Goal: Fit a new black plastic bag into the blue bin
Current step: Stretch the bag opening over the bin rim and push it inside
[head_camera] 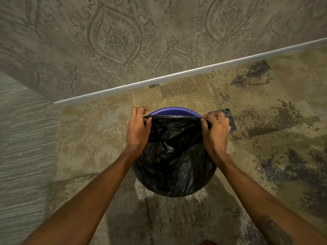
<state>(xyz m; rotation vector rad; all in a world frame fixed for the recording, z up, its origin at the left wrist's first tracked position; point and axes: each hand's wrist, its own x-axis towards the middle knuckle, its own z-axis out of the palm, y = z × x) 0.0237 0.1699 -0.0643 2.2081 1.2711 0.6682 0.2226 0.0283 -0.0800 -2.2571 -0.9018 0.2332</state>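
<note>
- Blue bin (174, 110) is standing on the carpet (99, 131), near the wall (109, 41); only its far rim is showing.
- Black bag (174, 156) is covering the bin's near side and top.
- L hand (137, 129) and R hand (216, 131) are both pinching the bag's edge, stretching it taut across the opening.
- A dark flat piece (230, 119) is lying just right of the R hand.

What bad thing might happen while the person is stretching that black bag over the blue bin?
The black bag is pulled tight between the left hand and right hand, so the thin plastic might rip where the fingers pinch it. Only the near side seems covered; the far rim of the blue bin is bare, so the edge could slip off or fall inside. The bin itself might tip.
</note>
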